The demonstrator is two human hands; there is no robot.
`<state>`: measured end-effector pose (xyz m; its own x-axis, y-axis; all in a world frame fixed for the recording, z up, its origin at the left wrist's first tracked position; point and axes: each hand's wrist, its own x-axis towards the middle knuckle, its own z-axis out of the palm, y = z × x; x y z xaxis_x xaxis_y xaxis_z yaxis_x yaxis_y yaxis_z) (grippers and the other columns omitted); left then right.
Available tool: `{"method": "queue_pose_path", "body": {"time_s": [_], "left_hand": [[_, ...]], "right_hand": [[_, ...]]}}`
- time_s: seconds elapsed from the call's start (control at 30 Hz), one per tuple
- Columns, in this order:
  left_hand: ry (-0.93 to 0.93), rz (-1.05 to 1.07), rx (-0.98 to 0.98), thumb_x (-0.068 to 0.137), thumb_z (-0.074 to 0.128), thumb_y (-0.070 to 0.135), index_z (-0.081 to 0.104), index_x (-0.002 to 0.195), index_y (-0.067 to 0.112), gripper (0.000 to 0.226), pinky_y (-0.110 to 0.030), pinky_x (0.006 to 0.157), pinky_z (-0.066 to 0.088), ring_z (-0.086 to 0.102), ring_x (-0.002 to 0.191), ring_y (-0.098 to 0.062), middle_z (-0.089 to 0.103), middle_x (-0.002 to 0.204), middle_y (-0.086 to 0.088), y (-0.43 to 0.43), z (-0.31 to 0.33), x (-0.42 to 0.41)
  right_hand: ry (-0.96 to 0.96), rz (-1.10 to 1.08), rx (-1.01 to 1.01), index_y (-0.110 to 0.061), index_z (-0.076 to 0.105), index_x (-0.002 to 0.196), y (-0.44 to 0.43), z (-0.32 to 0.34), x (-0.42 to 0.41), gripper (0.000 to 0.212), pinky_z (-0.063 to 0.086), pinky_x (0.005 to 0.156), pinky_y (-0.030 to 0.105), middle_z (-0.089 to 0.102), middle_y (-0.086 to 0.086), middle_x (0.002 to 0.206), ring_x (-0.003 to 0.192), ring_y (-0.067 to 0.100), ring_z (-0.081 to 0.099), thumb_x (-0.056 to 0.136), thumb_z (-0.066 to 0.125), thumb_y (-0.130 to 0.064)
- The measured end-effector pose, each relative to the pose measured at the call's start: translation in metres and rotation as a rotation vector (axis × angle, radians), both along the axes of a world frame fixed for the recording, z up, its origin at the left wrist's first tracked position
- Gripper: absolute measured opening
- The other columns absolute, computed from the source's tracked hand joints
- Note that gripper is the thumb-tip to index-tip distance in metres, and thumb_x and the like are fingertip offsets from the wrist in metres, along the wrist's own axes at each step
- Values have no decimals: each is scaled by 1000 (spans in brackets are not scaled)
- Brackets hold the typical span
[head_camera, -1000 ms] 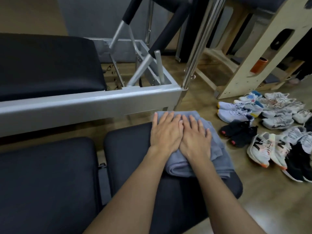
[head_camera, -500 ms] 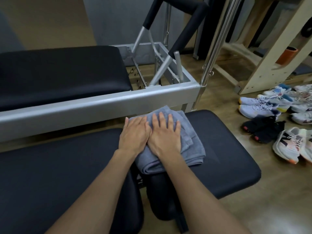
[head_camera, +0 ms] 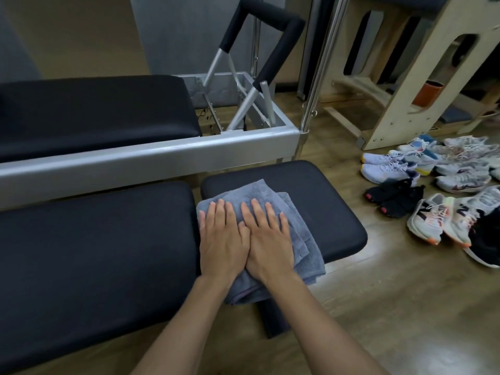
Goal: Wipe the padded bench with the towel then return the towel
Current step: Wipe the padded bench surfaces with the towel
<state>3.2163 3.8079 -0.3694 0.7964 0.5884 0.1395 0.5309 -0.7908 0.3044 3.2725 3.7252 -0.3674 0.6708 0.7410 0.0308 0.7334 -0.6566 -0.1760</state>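
Observation:
A folded blue-grey towel (head_camera: 296,226) lies on the left part of the small black padded bench section (head_camera: 322,190), its near end hanging over the front edge. My left hand (head_camera: 223,239) and my right hand (head_camera: 267,240) rest side by side, palms flat, pressing down on the towel with fingers stretched forward. A longer black padded section (head_camera: 94,247) adjoins on the left, separated by a narrow gap right beside my left hand.
Behind the bench runs a silver machine frame (head_camera: 135,158) with a black carriage pad (head_camera: 94,112) and a padded foot bar (head_camera: 270,28). Several shoes (head_camera: 433,209) litter the wooden floor at right. A wooden apparatus (head_camera: 400,98) and a metal pole (head_camera: 322,63) stand beyond.
Both hands have slid the towel leftward over the small pad, from its right edge to its left side by the gap. The view has shifted with them.

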Motion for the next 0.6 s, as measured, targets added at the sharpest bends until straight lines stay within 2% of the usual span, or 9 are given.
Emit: {"method": "queue_pose_path", "body": {"time_s": [0.1,0.2,0.3,0.4,0.53,0.6], "left_hand": [[32,-4,25,83,-11,39,13,152,4,82,-41,121,-8,4,150,-23,13,161,-14,-27,3,14],[42,-58,17,87,-7,37,9,152,3,76,-42,121,-9,0,150,-24,9,161,-16,-59,4,43],[35,-120,-4,88,-4,36,11,152,1,75,-43,120,-10,0,150,-25,9,161,-18,-88,4,88],[13,-168,-61,84,-8,37,12,152,2,79,-44,120,-10,-1,150,-24,9,161,-17,-96,2,137],[-19,-236,-124,97,8,34,18,151,3,63,-43,121,-9,1,150,-22,11,161,-15,-83,0,194],[-31,-273,-150,101,15,32,20,151,4,58,-41,121,-10,2,150,-20,13,161,-12,-65,-1,213]], "right_hand": [[-36,-64,39,-21,30,153,-25,-8,13,63,16,119,47,31,4,159,148,29,25,94,27,-43],[-72,-133,89,-21,38,150,-59,-14,38,61,14,117,43,39,4,156,145,29,32,94,25,-41],[-66,-195,91,-26,27,154,-89,-8,77,66,6,119,39,26,-1,161,150,22,18,94,8,-45],[-24,-256,43,-30,10,157,-99,-4,122,80,6,122,38,7,-8,165,152,14,2,82,-13,-50],[28,-282,14,-19,19,156,-89,-10,185,93,30,115,43,16,0,164,150,19,18,76,-8,-57],[37,-279,-29,-16,21,156,-73,-12,206,88,34,112,46,18,3,164,147,25,26,82,-1,-59]]}}
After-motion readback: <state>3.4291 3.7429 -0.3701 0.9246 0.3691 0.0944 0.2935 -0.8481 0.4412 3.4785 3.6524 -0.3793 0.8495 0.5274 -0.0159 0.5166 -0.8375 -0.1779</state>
